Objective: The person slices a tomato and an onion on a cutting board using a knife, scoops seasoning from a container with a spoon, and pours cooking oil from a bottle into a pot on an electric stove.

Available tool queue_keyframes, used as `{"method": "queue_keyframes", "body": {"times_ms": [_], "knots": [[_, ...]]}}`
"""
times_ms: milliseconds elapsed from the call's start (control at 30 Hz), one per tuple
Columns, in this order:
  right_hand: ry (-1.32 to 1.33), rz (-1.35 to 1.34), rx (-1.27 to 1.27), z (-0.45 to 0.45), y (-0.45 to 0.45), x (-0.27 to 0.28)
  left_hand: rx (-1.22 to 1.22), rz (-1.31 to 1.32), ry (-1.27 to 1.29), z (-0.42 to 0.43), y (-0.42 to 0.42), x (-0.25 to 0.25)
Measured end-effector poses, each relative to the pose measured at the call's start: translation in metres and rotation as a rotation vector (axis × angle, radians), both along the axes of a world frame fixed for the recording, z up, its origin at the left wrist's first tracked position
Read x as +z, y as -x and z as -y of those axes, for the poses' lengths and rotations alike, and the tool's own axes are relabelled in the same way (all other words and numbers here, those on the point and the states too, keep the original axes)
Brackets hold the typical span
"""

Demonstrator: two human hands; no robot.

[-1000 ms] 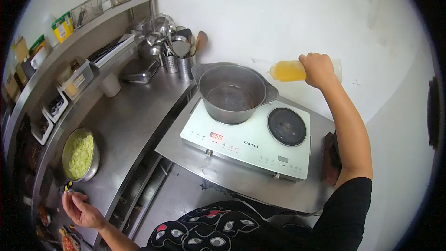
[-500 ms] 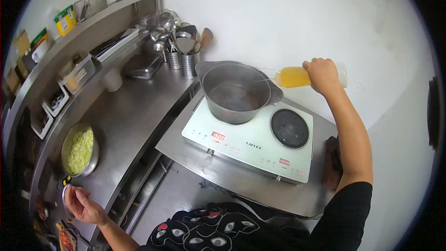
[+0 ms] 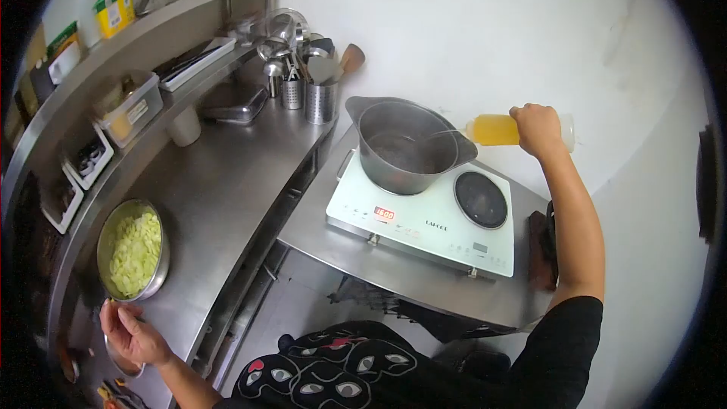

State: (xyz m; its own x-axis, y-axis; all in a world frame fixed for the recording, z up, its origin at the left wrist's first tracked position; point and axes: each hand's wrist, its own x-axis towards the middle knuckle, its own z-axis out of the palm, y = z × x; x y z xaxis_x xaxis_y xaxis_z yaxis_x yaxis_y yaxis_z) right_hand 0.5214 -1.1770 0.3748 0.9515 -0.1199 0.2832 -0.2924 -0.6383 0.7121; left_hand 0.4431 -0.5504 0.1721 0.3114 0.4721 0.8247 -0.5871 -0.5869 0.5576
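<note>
My right hand [image 3: 541,130] is wrapped round a squeeze bottle [image 3: 496,130] of yellow liquid, probably oil, tipped on its side. Its thin nozzle points left over the rim of a deep grey pot [image 3: 405,174], and a thin stream seems to run into it. The pot stands on the left plate of a white double cooktop [image 3: 424,225]; its inside bottom looks dark and wet. At the lower left, my left hand [image 3: 135,335] hovers with loosely bent fingers apart, holding nothing visible. Just beyond it sits a metal bowl [image 3: 161,273] of chopped pale green vegetable [image 3: 136,254].
The bare right burner [image 3: 481,200] is beside the pot. Perforated canisters [image 3: 321,104] of ladles and spatulas stand at the back of the steel counter [image 3: 219,182]. Shelves with bins [image 3: 129,110] run along the left. Another metal dish [image 3: 121,356] lies under my left hand.
The view has shifted, so the pot and cooktop appear farther right. My right hand keeps the bottle tipped over the pot. The right-hand display on the cooktop no longer glows red.
</note>
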Motion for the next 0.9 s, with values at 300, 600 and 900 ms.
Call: {"method": "queue_keyframes", "body": {"times_ms": [300,600,900], "knots": [[0.008,-0.019,-0.188,-0.052,-0.012,-0.005,0.002,-0.069,0.033,-0.102,-0.013,-0.006],[0.056,-0.002,-0.302,-0.079,0.004,0.006,-0.079,-0.052,0.058,-0.140,-0.033,-0.015],[-0.037,0.079,-0.384,-0.074,0.010,-0.013,-0.166,-0.014,0.018,-0.167,-0.041,-0.014]]}}
